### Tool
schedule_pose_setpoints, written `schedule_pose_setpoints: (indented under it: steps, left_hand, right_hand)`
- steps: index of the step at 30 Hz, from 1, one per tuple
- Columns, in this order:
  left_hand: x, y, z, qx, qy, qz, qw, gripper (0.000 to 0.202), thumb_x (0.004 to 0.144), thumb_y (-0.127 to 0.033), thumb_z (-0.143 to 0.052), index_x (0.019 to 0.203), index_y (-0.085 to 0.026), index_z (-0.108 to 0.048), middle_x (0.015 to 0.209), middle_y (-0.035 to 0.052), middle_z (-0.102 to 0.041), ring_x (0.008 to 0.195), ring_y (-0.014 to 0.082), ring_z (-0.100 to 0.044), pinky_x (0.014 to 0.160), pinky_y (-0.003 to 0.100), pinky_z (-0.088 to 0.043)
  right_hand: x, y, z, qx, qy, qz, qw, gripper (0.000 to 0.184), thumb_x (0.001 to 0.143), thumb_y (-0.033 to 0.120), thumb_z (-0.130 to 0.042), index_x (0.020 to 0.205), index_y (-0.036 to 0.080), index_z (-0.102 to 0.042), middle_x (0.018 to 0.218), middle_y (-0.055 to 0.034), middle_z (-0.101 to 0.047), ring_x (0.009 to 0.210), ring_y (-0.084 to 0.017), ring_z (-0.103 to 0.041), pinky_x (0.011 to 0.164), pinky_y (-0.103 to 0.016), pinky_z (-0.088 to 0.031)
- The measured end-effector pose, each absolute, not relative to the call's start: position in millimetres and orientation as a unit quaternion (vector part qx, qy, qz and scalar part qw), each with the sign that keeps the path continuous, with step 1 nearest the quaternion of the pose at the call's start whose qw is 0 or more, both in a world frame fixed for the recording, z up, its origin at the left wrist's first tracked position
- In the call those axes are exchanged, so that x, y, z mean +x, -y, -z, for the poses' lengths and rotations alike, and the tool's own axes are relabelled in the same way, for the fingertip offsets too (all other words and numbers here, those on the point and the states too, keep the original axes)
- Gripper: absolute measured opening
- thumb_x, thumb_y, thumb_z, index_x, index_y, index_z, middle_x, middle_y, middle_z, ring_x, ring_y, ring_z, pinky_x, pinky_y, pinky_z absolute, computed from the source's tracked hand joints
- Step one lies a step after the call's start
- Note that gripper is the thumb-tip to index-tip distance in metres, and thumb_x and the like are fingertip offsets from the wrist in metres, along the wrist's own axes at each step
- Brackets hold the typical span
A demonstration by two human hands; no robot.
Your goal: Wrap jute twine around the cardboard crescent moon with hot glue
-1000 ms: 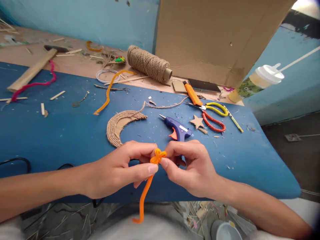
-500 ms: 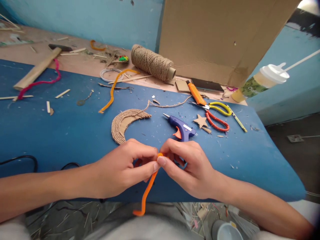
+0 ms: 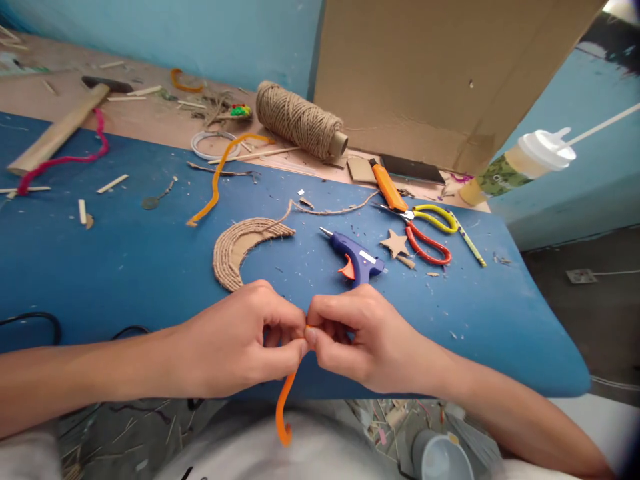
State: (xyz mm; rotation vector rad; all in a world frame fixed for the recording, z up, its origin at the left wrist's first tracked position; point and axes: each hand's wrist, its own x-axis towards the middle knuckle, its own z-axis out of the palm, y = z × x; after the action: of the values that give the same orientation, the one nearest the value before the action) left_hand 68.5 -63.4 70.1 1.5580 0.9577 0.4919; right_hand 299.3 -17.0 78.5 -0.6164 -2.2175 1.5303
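Observation:
An orange pipe cleaner [image 3: 285, 407] hangs down from the fingertips of both hands over the table's near edge, its lower end hooked. My left hand [image 3: 240, 337] pinches it between thumb and forefinger. Pressed against those fingertips, my right hand [image 3: 363, 337] pinches the upper end, which is mostly hidden. Just beyond the left hand lies a cardboard crescent [image 3: 240, 250] partly wrapped in jute twine. A blue glue gun [image 3: 353, 253] with an orange trigger rests beyond the right hand. Right of it is a small cardboard star [image 3: 395, 244].
Scissors [image 3: 430, 230], an orange utility knife [image 3: 387, 185] and a jute twine roll [image 3: 300, 120] lie farther back. A hammer [image 3: 63, 127] lies at left, another orange pipe cleaner [image 3: 215, 187] mid-table. A lidded cup [image 3: 520, 167] stands at right before the wall; a bucket [image 3: 443, 457] is below.
The view has shifted slightly. Both hands stay together on the pipe cleaner; its dangling end has swung and its hooked tip now points another way. The fingers cover more of its top.

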Motion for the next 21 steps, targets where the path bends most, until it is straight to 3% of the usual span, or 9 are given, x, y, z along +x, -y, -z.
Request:
schedule_pose_setpoints:
  steps: [2,5,9,13,21]
  left_hand:
    - [67.7,62.3,-71.9,0.678,-0.409,-0.229,0.566,0.039,0.099,-0.032,-0.063,0.063,-0.019,-0.058,0.055,-0.0052,-0.050,0.054,0.0081,-0.041,0.052,0.023,-0.031]
    - [66.9,61.9,-73.0,0.686,-0.409,-0.313,0.513,0.034,0.107,-0.031,-0.066,0.075,-0.019,-0.070,0.065,-0.0060,-0.064,0.061,0.0077,-0.053,0.060,0.020,-0.040]
    - [66.5,63.5,-68.7,0.677,-0.402,-0.375,0.490,0.026,0.111,-0.028,-0.070,0.088,-0.022,-0.080,0.077,-0.0071,-0.077,0.070,0.0066,-0.067,0.070,0.017,-0.048]
    - [66.7,64.5,-65.1,0.664,-0.387,-0.380,0.515,0.029,0.111,-0.024,-0.068,0.083,-0.021,-0.076,0.074,-0.0084,-0.076,0.067,0.0050,-0.067,0.069,0.014,-0.049]
    - [65.2,61.5,-70.8,0.657,-0.390,-0.281,0.581,0.032,0.097,-0.023,-0.062,0.066,-0.018,-0.062,0.058,-0.0070,-0.058,0.056,0.0053,-0.049,0.057,0.017,-0.038]
  right_hand:
    - [300.2,16.0,-81.7,-0.217,0.791,-0.532,0.209,0.021,0.099,0.012,-0.069,0.081,0.020,-0.061,0.062,0.0108,-0.044,0.054,-0.005,-0.035,0.051,-0.019,-0.029]
    - [299.8,18.7,-84.4,-0.249,0.776,-0.494,0.302,0.023,0.109,0.019,-0.070,0.086,0.018,-0.070,0.066,0.0063,-0.064,0.054,-0.005,-0.048,0.053,-0.019,-0.037]
    - [297.1,23.7,-81.8,-0.259,0.768,-0.458,0.366,0.021,0.112,0.019,-0.070,0.092,0.018,-0.075,0.078,0.0012,-0.080,0.058,-0.006,-0.058,0.057,-0.020,-0.044]
    - [296.9,23.3,-77.4,-0.224,0.773,-0.479,0.351,0.021,0.113,0.016,-0.067,0.092,0.018,-0.071,0.078,0.0017,-0.076,0.064,-0.007,-0.059,0.063,-0.021,-0.047]
    - [298.3,15.6,-79.0,-0.186,0.800,-0.503,0.271,0.018,0.110,0.016,-0.066,0.092,0.019,-0.065,0.072,0.0064,-0.060,0.060,-0.006,-0.049,0.057,-0.020,-0.040]
